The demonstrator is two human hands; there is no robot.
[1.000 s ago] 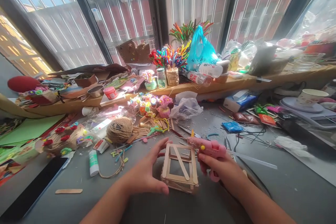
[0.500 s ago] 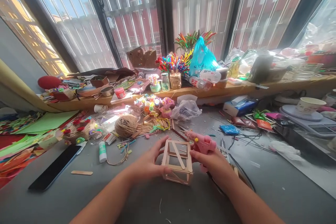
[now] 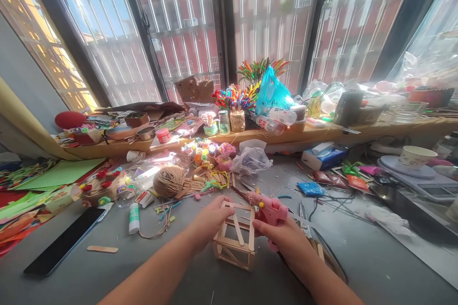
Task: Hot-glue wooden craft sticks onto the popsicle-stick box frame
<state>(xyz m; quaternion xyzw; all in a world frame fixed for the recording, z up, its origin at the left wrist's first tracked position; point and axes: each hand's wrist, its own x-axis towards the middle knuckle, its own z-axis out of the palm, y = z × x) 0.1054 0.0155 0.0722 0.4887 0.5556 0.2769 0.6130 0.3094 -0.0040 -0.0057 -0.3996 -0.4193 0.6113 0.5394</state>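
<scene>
A small box frame of craft sticks (image 3: 252,228) stands in front of me, with a loose-looking slanted stick (image 3: 236,229) lying across its top opening. My left hand (image 3: 209,223) grips the frame's upper left corner, fingers pressing near the upper end of that slanted stick. In my right hand (image 3: 286,236) is a pink hot glue gun (image 3: 274,212), its nozzle pointing up and left, away from the frame. The right thumb and fingertips lie against the frame's right side. A single craft stick (image 3: 102,249) rests on the table to the left.
A dark phone (image 3: 64,243) and a glue stick tube (image 3: 133,219) lie left. Behind stand a twine ball (image 3: 169,182) and a crumpled plastic bag (image 3: 252,161). Scissors (image 3: 304,219) and the gun's cord are right, near a scale (image 3: 425,181) carrying a paper cup (image 3: 417,156).
The left fingers have shifted from the frame's side onto its top corner by the slanted stick. The frame appears lower and slightly left, as the camera view has tilted up.
</scene>
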